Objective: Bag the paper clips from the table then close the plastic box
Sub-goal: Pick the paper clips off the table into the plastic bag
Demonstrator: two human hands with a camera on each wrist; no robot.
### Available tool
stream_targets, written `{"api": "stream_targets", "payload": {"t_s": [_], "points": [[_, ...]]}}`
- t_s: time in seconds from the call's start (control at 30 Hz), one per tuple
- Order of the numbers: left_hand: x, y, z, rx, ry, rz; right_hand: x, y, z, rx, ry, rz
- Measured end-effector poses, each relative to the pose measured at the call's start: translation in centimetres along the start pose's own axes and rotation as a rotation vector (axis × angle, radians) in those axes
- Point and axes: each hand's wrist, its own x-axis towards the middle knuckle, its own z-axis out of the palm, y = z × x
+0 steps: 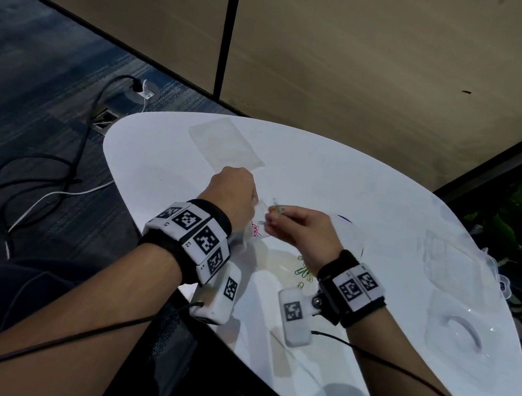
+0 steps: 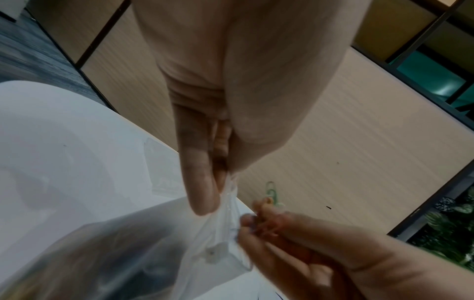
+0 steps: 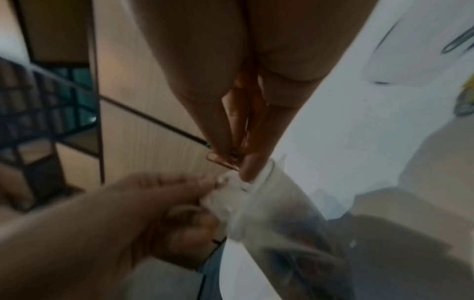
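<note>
My left hand (image 1: 247, 201) pinches the mouth of a small clear plastic bag (image 1: 253, 230) and holds it up over the white table (image 1: 370, 196); a few coloured clips show inside. In the left wrist view its thumb and fingers (image 2: 202, 182) grip the bag's rim (image 2: 228, 194). My right hand (image 1: 271, 219) pinches several paper clips (image 1: 276, 207), orange and green, right at the bag's opening. The right wrist view shows an orange clip (image 3: 220, 160) sticking out between its fingertips, just above the bag (image 3: 277, 213). More loose clips (image 1: 304, 272) lie under my right wrist.
An open clear plastic box (image 1: 454, 268) with its lid (image 1: 459, 329) lies on the table's right side, near the edge. A flat clear bag (image 1: 225, 144) rests at the far side. Cables (image 1: 37, 180) trail on the carpet to the left.
</note>
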Motion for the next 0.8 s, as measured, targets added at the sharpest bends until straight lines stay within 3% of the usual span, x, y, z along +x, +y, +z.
{"api": "stream_targets", "payload": {"t_s": [0.2, 0.3, 0.47, 0.53, 0.67, 0.73, 0.8], "points": [[-0.2, 0.3, 0.0, 0.001, -0.017, -0.001, -0.2, 0.3, 2.8, -0.632, 0.087, -0.188], [-0.1, 0.1, 0.0, -0.003, -0.027, -0.006, -0.3, 0.1, 3.4, -0.986, 0.006, -0.327], [-0.2, -0.2, -0.3, -0.012, -0.034, -0.010, -1.3, -0.9, 3.0, -1.114, -0.144, -0.379], [-0.3, -0.2, -0.4, -0.017, -0.026, -0.014, -1.9, -1.1, 2.2, -1.029, -0.168, -0.377], [-0.2, -0.6, -0.8, -0.018, -0.016, -0.015, -1.8, 0.4, -2.2, -0.600, 0.065, -0.287], [-0.2, -0.7, -0.9, -0.021, -0.017, -0.013, -0.8, 2.2, -5.9, -0.767, 0.226, -0.164], [-0.2, -0.8, -0.9, -0.023, -0.021, -0.013, -0.2, 4.1, -9.2, -1.036, 0.279, 0.077]]}}
